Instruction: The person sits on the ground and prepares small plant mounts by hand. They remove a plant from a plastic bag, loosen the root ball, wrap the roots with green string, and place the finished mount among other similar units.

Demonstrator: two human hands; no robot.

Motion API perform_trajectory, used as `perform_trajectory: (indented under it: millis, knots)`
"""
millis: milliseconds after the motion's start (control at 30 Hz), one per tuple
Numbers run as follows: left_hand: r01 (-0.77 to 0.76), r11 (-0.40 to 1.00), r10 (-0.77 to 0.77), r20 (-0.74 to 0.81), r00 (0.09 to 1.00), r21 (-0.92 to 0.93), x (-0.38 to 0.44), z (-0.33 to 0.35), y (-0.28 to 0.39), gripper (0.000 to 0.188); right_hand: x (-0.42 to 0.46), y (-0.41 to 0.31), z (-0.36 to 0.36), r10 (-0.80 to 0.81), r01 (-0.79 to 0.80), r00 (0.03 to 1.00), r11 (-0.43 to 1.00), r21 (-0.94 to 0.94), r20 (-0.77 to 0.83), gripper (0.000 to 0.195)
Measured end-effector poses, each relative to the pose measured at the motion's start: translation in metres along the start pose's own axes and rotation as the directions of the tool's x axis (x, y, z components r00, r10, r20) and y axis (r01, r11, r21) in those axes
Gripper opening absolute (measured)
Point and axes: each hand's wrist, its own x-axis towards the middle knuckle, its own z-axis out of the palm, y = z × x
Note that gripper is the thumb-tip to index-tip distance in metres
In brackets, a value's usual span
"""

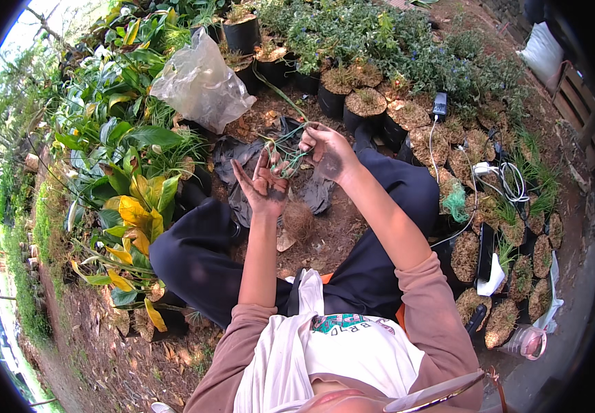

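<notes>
Tangled green twine (291, 155) spans the space between my hands, above the ground between my bent knees. My left hand (266, 187), palm up and stained dark, has strands looped about its raised fingers. With thumb and fingertips my right hand (327, 154) pinches the twine; dark soil marks its palm. A long green stem or strand (282, 95) runs up from my right fingertips towards the pots. Crumpled black plastic (235, 160) lies on the soil beneath, beside a clump of brown fibre (298, 221).
A clear plastic bag (202, 82) rests by leafy plants on the left. Black potted plants (364, 106) stand ahead. At right, more pots carry a phone (439, 105), white cables (514, 183), a green twine bundle (456, 201) and a black device (484, 253). A plastic cup (527, 342) lies near them.
</notes>
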Motion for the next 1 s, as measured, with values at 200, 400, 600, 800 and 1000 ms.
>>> perform_trajectory:
  millis: [200,400,600,800,1000]
  knots:
    - [-0.076,0.978,0.098,-0.106,0.99,0.193,-0.002,0.005,0.008,0.078,0.002,-0.016,-0.003,-0.486,0.28,0.853,0.736,-0.617,-0.193,0.023]
    - [-0.087,0.929,0.157,-0.171,0.973,0.359,-0.006,0.031,-0.006,0.076,-0.001,-0.001,-0.003,-0.298,0.148,0.954,0.488,-0.86,-0.005,0.028]
    - [-0.058,0.944,0.074,-0.036,0.997,0.324,-0.004,0.014,0.0,0.064,0.001,0.019,-0.007,-0.149,0.12,0.987,0.432,-0.894,0.061,0.018]
    - [-0.113,0.767,0.222,-0.095,0.97,0.631,0.001,0.003,-0.003,0.027,0.004,0.018,-0.014,-0.242,0.172,0.969,0.504,-0.846,0.053,0.014]
    - [-0.068,0.574,0.249,-0.095,0.964,0.816,-0.001,0.018,-0.006,0.019,0.001,0.011,-0.013,-0.193,0.129,0.98,0.44,-0.889,0.047,0.015]
